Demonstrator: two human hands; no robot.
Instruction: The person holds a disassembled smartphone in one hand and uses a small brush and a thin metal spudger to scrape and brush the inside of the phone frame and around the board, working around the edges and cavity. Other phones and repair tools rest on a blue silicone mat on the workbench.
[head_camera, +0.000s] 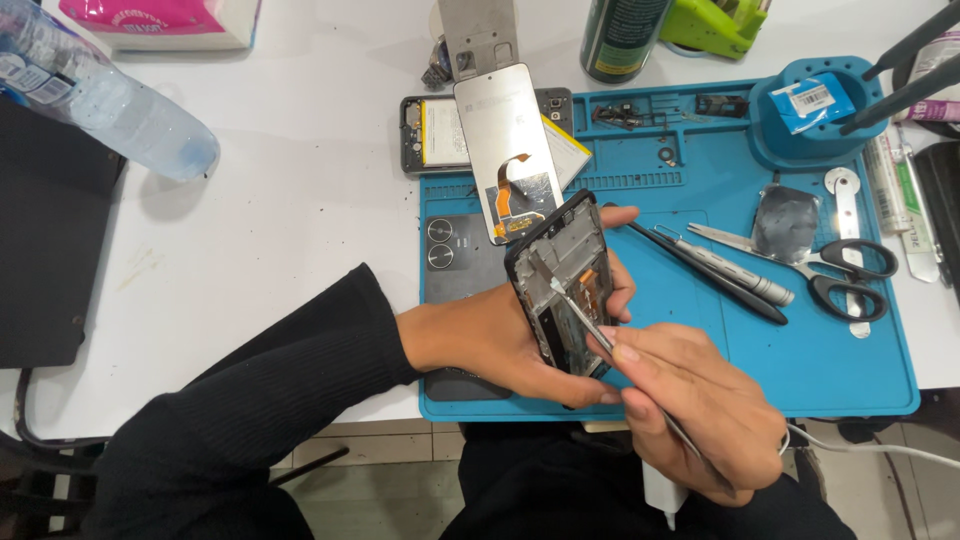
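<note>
Nearest the camera, the right hand (690, 410) pinches a thin metal tool (580, 315) between thumb and fingers; its shiny shaft slants up-left and its tip rests inside the phone frame (560, 280). The lower end of the tool is hidden under the hand. The left hand (510, 340), coming out of a black ribbed sleeve (260, 410), is wrapped around that frame, fingers curling over its far edge, holding it tilted above the near edge of the blue silicone mat (800, 350). The frame is a matte black rectangle, open, with small orange flex parts inside too fine to make out.

Further on the mat lie a dark screwdriver (705, 272), a silver pen-shaped tool (735, 275) and black-handled scissors (830, 275). A glossy detached screen panel (505, 150) leans over an opened phone body (440, 135). On the white table (290, 180) sits a clear plastic bottle (100, 95), cut off at the left edge; a dark can (622, 35) is cropped at the top.
</note>
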